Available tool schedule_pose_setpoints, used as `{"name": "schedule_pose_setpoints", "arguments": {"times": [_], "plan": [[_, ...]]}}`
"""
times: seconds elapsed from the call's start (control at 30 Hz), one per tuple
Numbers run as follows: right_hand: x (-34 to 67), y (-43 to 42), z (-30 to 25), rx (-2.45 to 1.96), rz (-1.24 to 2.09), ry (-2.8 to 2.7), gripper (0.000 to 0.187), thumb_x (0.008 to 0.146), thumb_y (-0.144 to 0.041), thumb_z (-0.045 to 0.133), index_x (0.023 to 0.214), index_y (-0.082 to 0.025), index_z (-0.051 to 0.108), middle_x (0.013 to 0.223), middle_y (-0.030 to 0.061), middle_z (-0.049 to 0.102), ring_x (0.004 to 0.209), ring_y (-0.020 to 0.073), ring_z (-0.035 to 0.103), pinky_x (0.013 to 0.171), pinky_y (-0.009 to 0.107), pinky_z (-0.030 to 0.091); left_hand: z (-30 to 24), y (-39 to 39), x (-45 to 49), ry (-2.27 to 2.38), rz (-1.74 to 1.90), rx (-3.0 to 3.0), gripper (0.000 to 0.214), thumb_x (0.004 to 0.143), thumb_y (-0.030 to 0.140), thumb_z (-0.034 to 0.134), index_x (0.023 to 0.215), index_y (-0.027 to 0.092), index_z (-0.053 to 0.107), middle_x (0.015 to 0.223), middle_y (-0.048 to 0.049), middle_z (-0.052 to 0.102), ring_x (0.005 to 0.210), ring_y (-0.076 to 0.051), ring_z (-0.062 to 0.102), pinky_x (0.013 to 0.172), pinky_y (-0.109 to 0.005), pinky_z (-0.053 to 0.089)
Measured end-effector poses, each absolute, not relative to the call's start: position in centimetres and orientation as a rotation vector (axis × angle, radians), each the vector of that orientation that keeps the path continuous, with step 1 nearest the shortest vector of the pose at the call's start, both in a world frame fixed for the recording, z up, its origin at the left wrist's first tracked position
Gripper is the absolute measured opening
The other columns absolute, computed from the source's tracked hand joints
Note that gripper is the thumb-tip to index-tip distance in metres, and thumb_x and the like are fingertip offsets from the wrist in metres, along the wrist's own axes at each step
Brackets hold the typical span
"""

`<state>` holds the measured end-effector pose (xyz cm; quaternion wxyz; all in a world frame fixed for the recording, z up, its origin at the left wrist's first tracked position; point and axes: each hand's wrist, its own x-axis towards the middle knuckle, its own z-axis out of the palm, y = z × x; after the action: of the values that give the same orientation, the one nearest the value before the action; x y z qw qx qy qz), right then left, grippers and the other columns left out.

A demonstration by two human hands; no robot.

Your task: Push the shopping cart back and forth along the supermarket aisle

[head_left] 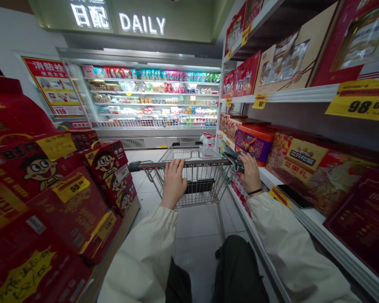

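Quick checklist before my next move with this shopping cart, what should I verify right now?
1. Left hand on the cart handle: ok, wrapped around it.
2. Right hand on the handle's right end: ok, gripping it.
3. Cart's right side against the white shelf: not ok, very close to it.
4. Black smartphone on the shelf: not ok, lying loose by the right sleeve.
5. Dark item in the wire basket: cannot tell what it is.
6. Red milk boxes at left: ok, apart from the cart.

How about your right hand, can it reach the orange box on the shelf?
Probably yes: the right hand rests on the shopping cart handle just below the orange box, and nothing seems to stand between them.
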<state>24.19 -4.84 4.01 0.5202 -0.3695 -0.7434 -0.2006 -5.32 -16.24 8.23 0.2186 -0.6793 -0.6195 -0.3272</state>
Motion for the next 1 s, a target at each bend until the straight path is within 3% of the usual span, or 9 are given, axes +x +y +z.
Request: {"name": "schedule_pose_setpoints", "arguments": {"times": [0.23,0.5,0.7,0.87,1.0], "plan": [[25.1,-5.2,3.6,-0.885,-0.543,-1.780,0.068,0.073,0.002,0.035,0.138,-0.014,0.047,0.141,0.0145,0.053,0.141,0.0236,0.036,0.118,0.046,0.030,8.1,-16.2,-5.4,-1.706,-0.913,-1.894,0.065,0.074,0.009,0.045,0.139,0.010,0.045,0.143,-0.0133,0.050,0.139,-0.028,0.038,0.121,-0.051,0.022],[17.7,-6.1,1.3,-0.951,-0.445,-1.392,0.069,0.076,-0.001,0.033,0.144,-0.011,0.039,0.145,0.0160,0.048,0.146,0.0251,0.025,0.116,0.059,0.028,7.9,-16.2,-4.7,-1.725,-0.957,-1.869,0.067,0.072,0.011,0.049,0.139,0.011,0.044,0.143,-0.0128,0.050,0.140,-0.029,0.037,0.122,-0.052,0.020],[12.3,-8.5,1.7,-0.839,-0.328,-1.592,0.080,0.072,0.003,0.030,0.151,-0.014,0.031,0.153,0.0123,0.040,0.150,0.0228,0.010,0.118,0.057,0.025,8.0,-16.1,-4.9,-1.735,-0.959,-1.876,0.069,0.071,0.012,0.050,0.140,0.012,0.044,0.144,-0.0137,0.049,0.140,-0.030,0.037,0.122,-0.053,0.021],[15.4,-8.9,2.1,-0.735,-0.336,-1.882,0.082,0.069,0.005,0.031,0.149,-0.017,0.036,0.150,0.0097,0.045,0.149,0.0199,0.017,0.119,0.052,0.027,8.0,-16.3,-5.3,-1.722,-0.920,-1.900,0.069,0.073,0.011,0.049,0.142,0.011,0.042,0.145,-0.0133,0.048,0.141,-0.029,0.036,0.122,-0.051,0.020],[21.2,-7.3,2.4,-0.880,-0.397,-1.780,0.078,0.069,0.004,0.033,0.144,-0.016,0.040,0.147,0.0111,0.047,0.148,0.0199,0.020,0.119,0.051,0.028,7.9,-16.4,-5.3,-1.707,-0.900,-1.899,0.069,0.074,0.011,0.049,0.142,0.009,0.041,0.146,-0.0143,0.047,0.141,-0.029,0.035,0.122,-0.050,0.020]]}}
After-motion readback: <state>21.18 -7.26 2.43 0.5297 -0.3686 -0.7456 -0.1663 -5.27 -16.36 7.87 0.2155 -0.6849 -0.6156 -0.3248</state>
